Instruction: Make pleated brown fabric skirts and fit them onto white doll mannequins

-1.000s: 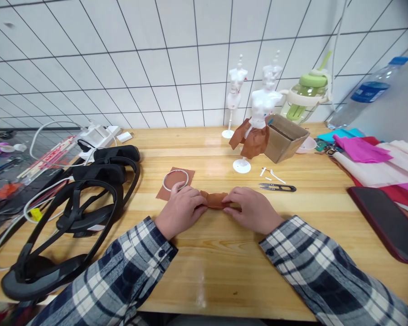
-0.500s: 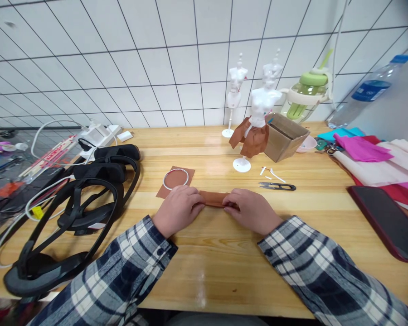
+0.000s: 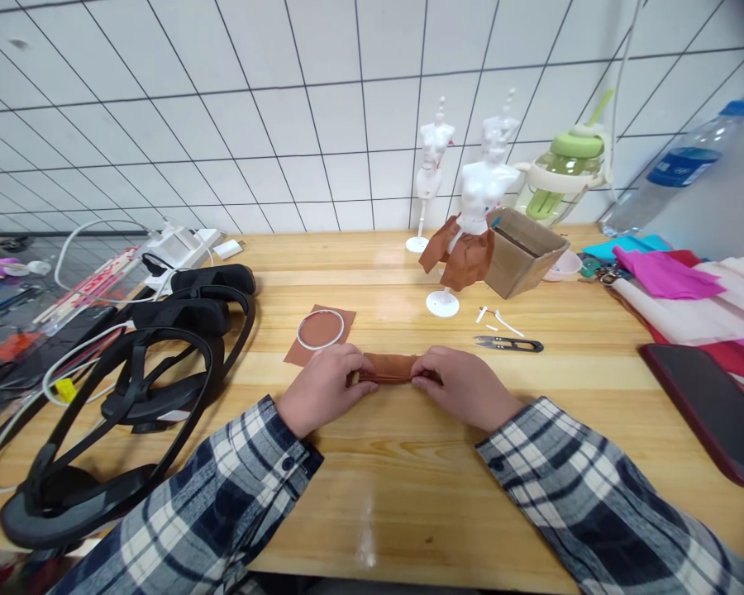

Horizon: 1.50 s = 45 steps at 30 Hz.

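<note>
A folded strip of brown cloth (image 3: 389, 368) lies on the wooden table (image 3: 409, 463) between my two hands. My left hand (image 3: 323, 387) is closed on its left end, fingers curled over the fabric. My right hand (image 3: 465, 387) pinches the right end the same way. Just beyond my left hand a white ring (image 3: 320, 329) rests on a flat brown cloth piece (image 3: 301, 351). A white mini mannequin (image 3: 471, 223) wearing a brown cloth skirt stands behind the hands.
Black thread snips (image 3: 509, 344) lie right of the hands. A cardboard box (image 3: 524, 252), a second mannequin (image 3: 431, 169), a green cup (image 3: 564, 178) and a water bottle (image 3: 675, 169) stand at the back. Black headsets (image 3: 142, 388) fill the left; folded fabrics (image 3: 688, 297) and a dark phone (image 3: 707, 409) the right.
The cloth strip has been pulled flatter and straighter between my hands. Both hands shifted slightly but keep their hold on its ends.
</note>
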Each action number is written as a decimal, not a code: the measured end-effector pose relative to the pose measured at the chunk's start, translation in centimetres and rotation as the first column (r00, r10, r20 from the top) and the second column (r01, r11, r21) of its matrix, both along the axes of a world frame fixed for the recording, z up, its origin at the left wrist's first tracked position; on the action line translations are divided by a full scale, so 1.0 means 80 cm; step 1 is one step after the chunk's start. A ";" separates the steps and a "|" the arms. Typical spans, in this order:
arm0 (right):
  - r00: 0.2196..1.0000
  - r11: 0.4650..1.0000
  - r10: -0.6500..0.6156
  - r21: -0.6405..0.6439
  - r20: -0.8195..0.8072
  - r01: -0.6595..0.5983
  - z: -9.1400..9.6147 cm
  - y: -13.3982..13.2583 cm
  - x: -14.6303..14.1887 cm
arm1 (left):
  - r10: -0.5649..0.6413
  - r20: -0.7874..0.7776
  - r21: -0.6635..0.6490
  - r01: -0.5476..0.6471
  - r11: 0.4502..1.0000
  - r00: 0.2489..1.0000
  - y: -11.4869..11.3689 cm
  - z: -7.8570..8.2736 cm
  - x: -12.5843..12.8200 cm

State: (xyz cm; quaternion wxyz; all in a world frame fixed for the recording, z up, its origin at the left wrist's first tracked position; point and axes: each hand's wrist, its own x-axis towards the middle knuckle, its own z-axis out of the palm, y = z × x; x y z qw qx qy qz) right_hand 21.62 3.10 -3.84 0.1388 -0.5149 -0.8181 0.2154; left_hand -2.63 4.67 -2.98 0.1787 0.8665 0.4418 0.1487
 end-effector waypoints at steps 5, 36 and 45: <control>1.000 0.999 -0.024 -0.032 -0.018 0.023 0.000 0.001 0.001 | 0.056 0.010 -0.049 -0.055 0.997 0.998 0.004 -0.002 -0.001; 0.991 0.979 -0.135 -0.158 -0.015 0.131 0.006 0.015 0.001 | 0.213 -0.054 -0.107 -0.218 0.970 0.976 -0.001 0.001 0.001; 0.988 0.977 -0.141 -0.152 0.068 0.150 0.012 0.019 -0.005 | 0.265 -0.119 -0.058 -0.273 0.960 0.957 -0.001 0.001 0.010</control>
